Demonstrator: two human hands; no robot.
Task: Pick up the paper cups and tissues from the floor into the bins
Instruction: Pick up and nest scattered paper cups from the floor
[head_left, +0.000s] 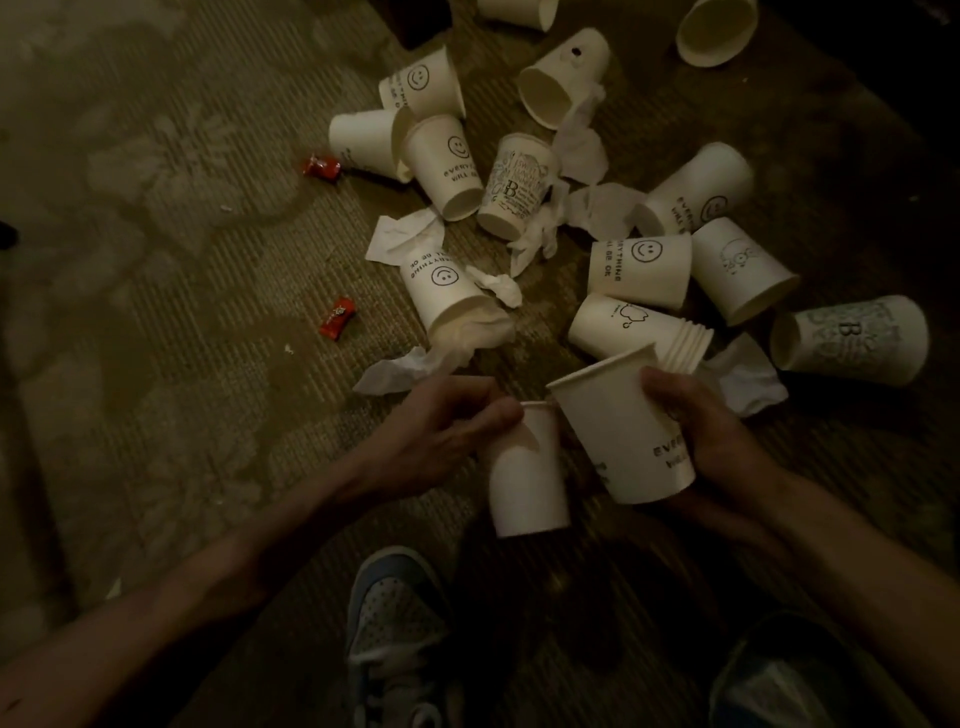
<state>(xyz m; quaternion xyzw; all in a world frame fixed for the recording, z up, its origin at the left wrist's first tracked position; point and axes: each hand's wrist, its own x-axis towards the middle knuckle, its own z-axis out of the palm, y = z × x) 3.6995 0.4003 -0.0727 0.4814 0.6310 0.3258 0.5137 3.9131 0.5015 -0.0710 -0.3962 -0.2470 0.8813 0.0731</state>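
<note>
Both hands are loaded. My left hand pinches a plain paper cup by its rim, fingers curled over the lip, with the mouth on the far side and the base toward me. My right hand wraps a bigger printed paper cup, fingers curled round its wall, mouth tipped up and to the left.

The two cups sit side by side, rims almost touching, and that's the hinge. The printed cup's mouth faces the plain cup's rim, not its base, so to nest them I judge the plain one must swing round and go in base first.

On the carpet, the closest piece is a stack of nested cups just beyond my right fingers. It lies on its side, long axis left to right, rims to the right, and the right hand is nearer to it. A crumpled tissue lies just right of that hand. None of the bins show.
</note>
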